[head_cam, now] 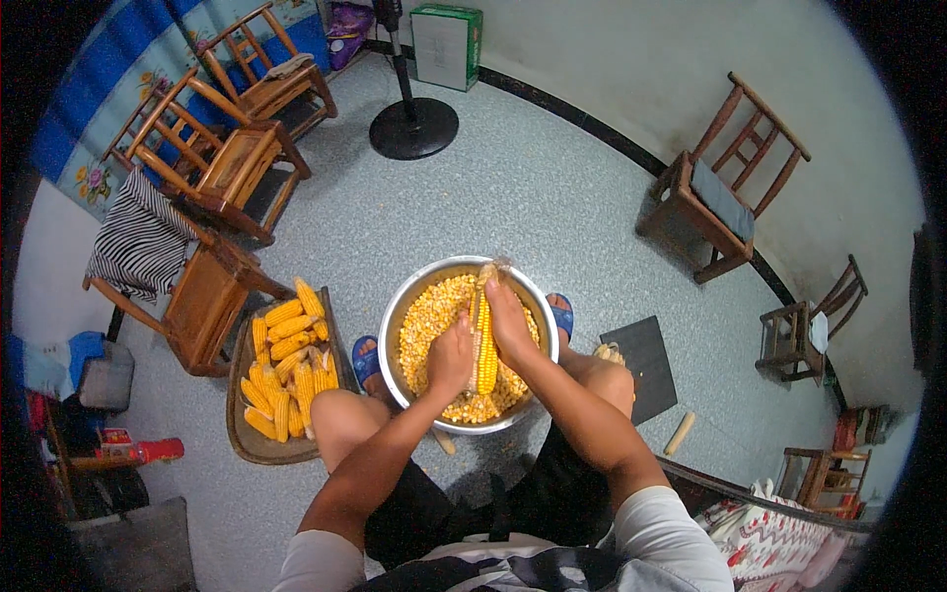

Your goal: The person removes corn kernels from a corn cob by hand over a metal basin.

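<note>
An ear of corn [484,348] is held at a slant over a metal basin [393,385] between my feet. Yellow kernels line its right side, while a paler strip along its left looks stripped. My right hand [510,314] grips the ear's upper right side, near the dry brown tip. Against its lower left side presses my left hand [451,357], whose fingertips are partly hidden. Loose corn kernels [429,303] fill much of the basin below both hands.
Whole ears of corn [288,362] are heaped on a brown tray [255,450] left of my knee. Stripped cobs [610,354] lie by a dark mat [651,370] at right; another cob [679,434] is on the floor. Wooden chairs [244,159] and a fan base [414,129] stand beyond.
</note>
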Demonstrator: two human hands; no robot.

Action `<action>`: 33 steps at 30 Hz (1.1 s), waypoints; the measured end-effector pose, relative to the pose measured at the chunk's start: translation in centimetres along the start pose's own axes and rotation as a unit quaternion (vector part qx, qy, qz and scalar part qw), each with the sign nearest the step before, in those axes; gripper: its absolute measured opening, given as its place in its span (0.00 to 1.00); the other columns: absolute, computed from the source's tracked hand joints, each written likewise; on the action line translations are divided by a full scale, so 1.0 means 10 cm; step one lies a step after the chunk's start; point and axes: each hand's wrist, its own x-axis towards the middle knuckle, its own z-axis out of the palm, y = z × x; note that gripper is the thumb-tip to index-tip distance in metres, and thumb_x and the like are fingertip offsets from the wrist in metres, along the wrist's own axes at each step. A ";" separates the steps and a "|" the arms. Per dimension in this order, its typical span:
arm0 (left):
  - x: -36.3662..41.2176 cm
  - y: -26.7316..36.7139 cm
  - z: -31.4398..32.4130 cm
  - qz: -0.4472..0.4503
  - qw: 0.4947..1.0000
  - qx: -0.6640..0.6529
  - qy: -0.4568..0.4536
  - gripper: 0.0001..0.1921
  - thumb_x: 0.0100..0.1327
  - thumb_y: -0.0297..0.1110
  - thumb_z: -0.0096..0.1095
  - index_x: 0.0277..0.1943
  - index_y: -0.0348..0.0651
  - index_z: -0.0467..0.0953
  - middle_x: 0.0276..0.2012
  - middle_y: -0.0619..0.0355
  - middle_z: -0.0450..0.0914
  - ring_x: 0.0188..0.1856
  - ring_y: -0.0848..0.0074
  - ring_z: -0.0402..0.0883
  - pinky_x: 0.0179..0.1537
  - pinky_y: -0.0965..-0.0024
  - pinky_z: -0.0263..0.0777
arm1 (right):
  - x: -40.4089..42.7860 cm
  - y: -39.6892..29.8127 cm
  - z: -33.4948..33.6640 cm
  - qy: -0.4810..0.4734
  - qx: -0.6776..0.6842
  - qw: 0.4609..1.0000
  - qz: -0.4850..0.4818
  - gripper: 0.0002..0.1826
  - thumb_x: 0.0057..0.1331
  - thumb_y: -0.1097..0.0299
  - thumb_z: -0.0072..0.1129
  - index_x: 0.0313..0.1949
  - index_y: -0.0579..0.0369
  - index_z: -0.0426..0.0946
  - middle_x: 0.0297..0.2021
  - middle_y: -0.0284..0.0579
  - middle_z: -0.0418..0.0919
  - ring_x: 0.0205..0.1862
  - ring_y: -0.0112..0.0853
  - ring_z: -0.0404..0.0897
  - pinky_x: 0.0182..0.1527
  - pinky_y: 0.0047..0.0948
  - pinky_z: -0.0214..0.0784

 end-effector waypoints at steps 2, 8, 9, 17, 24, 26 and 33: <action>0.02 0.01 0.02 -0.023 1.000 -0.008 0.010 0.22 0.73 0.44 0.40 0.40 0.30 0.75 0.29 0.39 0.77 0.32 0.54 0.78 0.37 0.58 0.68 | 0.06 0.11 -0.05 0.007 0.042 0.999 0.011 0.27 0.73 0.51 0.40 0.53 0.68 0.67 0.46 0.54 0.72 0.50 0.35 0.70 0.56 0.34 0.60; 0.03 -0.15 0.03 -0.028 0.995 -0.092 0.022 0.26 0.71 0.51 0.41 0.46 0.35 0.77 0.35 0.35 0.78 0.41 0.47 0.79 0.42 0.55 0.69 | -0.02 0.01 0.07 -0.022 0.022 0.999 -0.009 0.27 0.73 0.52 0.40 0.53 0.68 0.67 0.45 0.53 0.73 0.49 0.36 0.70 0.56 0.33 0.60; 0.03 -0.03 0.06 -0.026 0.998 -0.056 0.012 0.24 0.71 0.49 0.42 0.48 0.33 0.76 0.39 0.38 0.80 0.43 0.53 0.80 0.45 0.60 0.69 | 0.01 0.08 0.02 -0.015 0.019 1.000 -0.009 0.27 0.73 0.52 0.40 0.53 0.68 0.67 0.45 0.53 0.73 0.49 0.36 0.70 0.56 0.33 0.60; 0.05 0.01 -0.02 -0.010 0.999 -0.045 -0.023 0.23 0.71 0.45 0.45 0.50 0.30 0.75 0.45 0.38 0.80 0.49 0.55 0.79 0.51 0.64 0.69 | 0.03 0.13 -0.01 -0.031 0.019 0.999 0.008 0.30 0.72 0.50 0.40 0.56 0.71 0.64 0.52 0.61 0.71 0.56 0.43 0.69 0.61 0.36 0.56; 0.04 -0.15 0.05 0.017 0.999 -0.006 0.039 0.25 0.72 0.50 0.36 0.49 0.38 0.75 0.36 0.36 0.79 0.39 0.45 0.79 0.40 0.52 0.71 | 0.00 0.09 0.02 -0.030 -0.009 0.999 -0.013 0.32 0.72 0.50 0.40 0.59 0.73 0.62 0.54 0.63 0.69 0.58 0.43 0.67 0.62 0.35 0.54; 0.05 -0.15 0.07 -0.004 0.999 -0.008 0.041 0.25 0.72 0.49 0.35 0.49 0.38 0.75 0.36 0.36 0.79 0.40 0.45 0.79 0.41 0.52 0.71 | -0.02 0.07 0.02 -0.021 -0.003 1.000 -0.003 0.32 0.72 0.50 0.40 0.59 0.73 0.62 0.55 0.62 0.69 0.59 0.44 0.67 0.63 0.35 0.54; 0.07 -0.04 0.05 -0.002 0.998 -0.052 0.040 0.23 0.72 0.46 0.41 0.45 0.31 0.76 0.34 0.40 0.80 0.38 0.53 0.81 0.42 0.59 0.70 | -0.08 -0.03 0.05 -0.049 -0.004 0.998 -0.039 0.30 0.73 0.52 0.40 0.59 0.70 0.63 0.54 0.58 0.70 0.58 0.39 0.68 0.61 0.33 0.56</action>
